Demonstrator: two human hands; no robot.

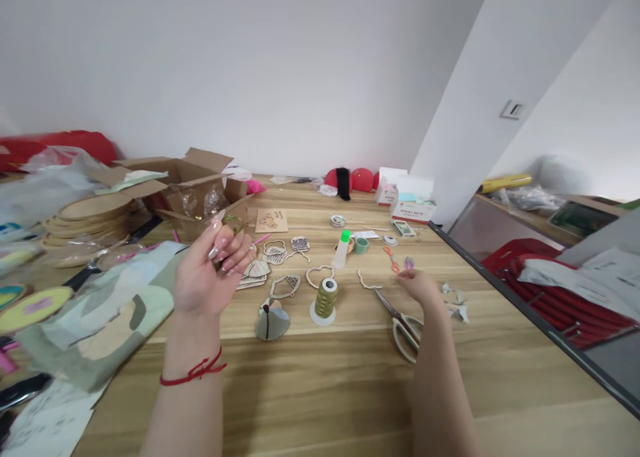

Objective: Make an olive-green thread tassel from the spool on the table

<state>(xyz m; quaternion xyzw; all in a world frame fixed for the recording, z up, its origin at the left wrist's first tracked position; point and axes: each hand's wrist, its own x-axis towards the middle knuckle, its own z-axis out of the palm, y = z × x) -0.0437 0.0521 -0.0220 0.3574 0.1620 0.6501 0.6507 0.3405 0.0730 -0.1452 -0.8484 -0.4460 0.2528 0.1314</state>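
Observation:
My left hand [220,260], raised above the table, has its fingers curled round a bundle of olive-green thread [233,224]. Lower and to the right, my right hand [417,287] is closed in a pinch; anything between its fingertips is too small to make out. Small purple-handled scissors [409,263] show just behind those fingertips. Large scissors [406,330] lie open beside my right wrist. Between my hands a spool of olive-green thread [327,300] stands upright. A small fabric-covered piece [273,320] lies nearer my left forearm.
Behind lie wooden cut-outs [285,285], a green-capped glue bottle [342,250], green tape [361,245] and orange scissors [391,258]. An open cardboard box [185,177], embroidery hoops [90,217] and fabric [110,317] crowd the left. Fabric scraps [457,307] lie right, near the table edge.

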